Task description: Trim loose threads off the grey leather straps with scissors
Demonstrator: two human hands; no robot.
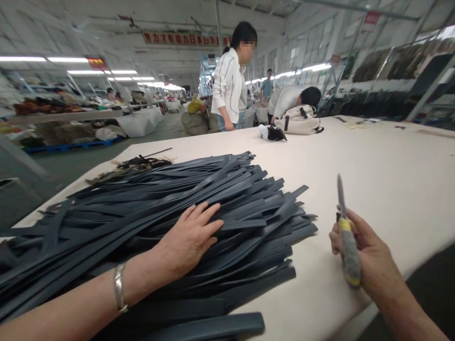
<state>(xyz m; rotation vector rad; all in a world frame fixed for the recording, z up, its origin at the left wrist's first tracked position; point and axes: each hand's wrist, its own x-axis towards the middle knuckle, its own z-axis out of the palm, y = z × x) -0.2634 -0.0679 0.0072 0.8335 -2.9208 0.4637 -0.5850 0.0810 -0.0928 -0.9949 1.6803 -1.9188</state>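
A thick heap of long dark blue-grey strips (227,184) lies across the left and middle of the table, their cut ends pointing right. My left hand (194,232), with a silver bracelet on its wrist, rests palm down on the strips, its fingers spread and not wrapped round any of them. To the right of the heap, my right hand (366,251) is closed round grey-and-yellow-handled scissors (350,255), seen nearly edge-on. Their pointed metal tip faces up and away, apart from the strips.
The pale tabletop (373,161) extends to the right and back. Dark scraps (145,163) lie behind the heap. Across the table stands a person in a white jacket (227,85). Another person bends over a cream bag (300,121), near a small black-and-white bundle (272,132).
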